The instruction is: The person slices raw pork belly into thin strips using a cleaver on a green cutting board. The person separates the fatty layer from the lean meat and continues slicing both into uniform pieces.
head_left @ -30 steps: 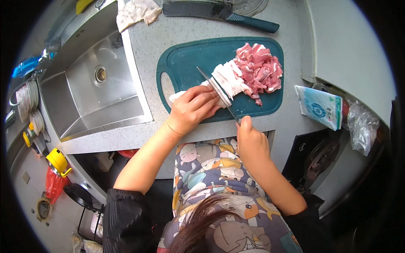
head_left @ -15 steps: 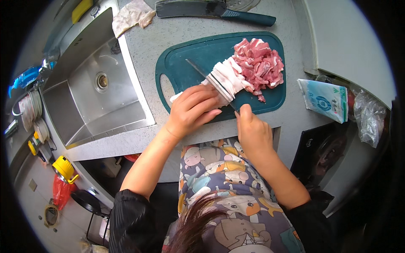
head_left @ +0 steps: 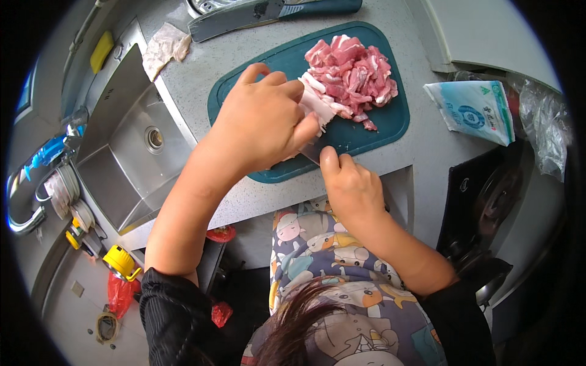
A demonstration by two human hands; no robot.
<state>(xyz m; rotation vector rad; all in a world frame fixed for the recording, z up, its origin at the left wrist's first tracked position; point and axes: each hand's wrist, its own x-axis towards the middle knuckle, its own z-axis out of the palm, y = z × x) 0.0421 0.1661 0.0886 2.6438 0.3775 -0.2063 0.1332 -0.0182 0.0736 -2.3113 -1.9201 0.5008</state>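
A dark green cutting board (head_left: 387, 131) lies on the counter in front of me, a heap of sliced pink raw meat (head_left: 357, 76) on its right side. Pale, fatty meat strips (head_left: 317, 105) sit left of the heap, partly covered by my left hand (head_left: 262, 119). That hand is raised over the board with bent fingers apart and the thumb spread; its fingertips are hidden. My right hand (head_left: 355, 188) is closed round a knife (head_left: 312, 150) at the board's near edge. Only a short piece of the blade shows below my left thumb.
Behind the board lie a dark-bladed cleaver (head_left: 235, 23) and a pale piece of skin or fat (head_left: 165, 49). A steel sink (head_left: 125, 174) is at left. On the right are a blue-and-white packet (head_left: 470, 113), a clear plastic bag (head_left: 545, 137) and a black stove (head_left: 482, 195).
My left hand has risen off the pale strips and now looks larger, covering most of the knife blade. The right hand still grips the knife. The whole view has shifted slightly.
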